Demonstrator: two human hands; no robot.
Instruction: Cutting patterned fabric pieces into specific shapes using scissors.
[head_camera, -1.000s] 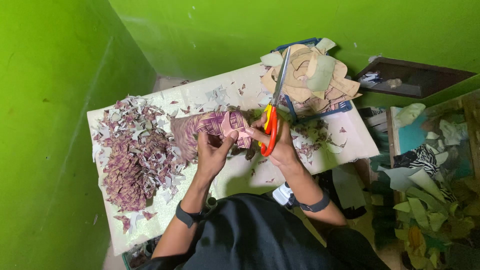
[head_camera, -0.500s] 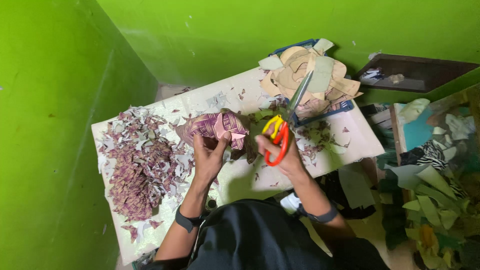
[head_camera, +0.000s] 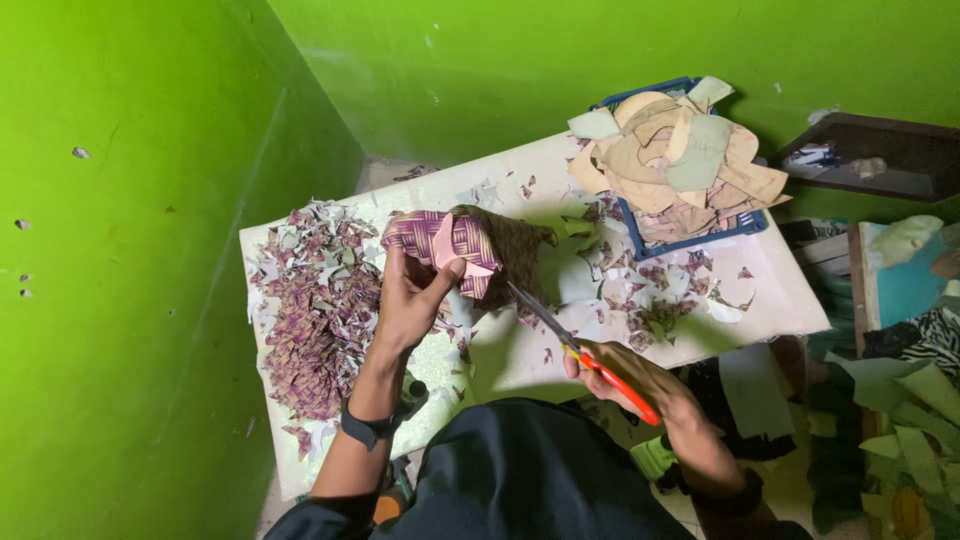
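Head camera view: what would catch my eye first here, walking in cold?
Bright green walls box in a white table. At its centre the left hand holds up a purple-and-pink woven piece, while the right hand grips orange-handled scissors pointing at it. Purple scraps heap on the left; a blue tray of tan cut-outs sits at the far right.
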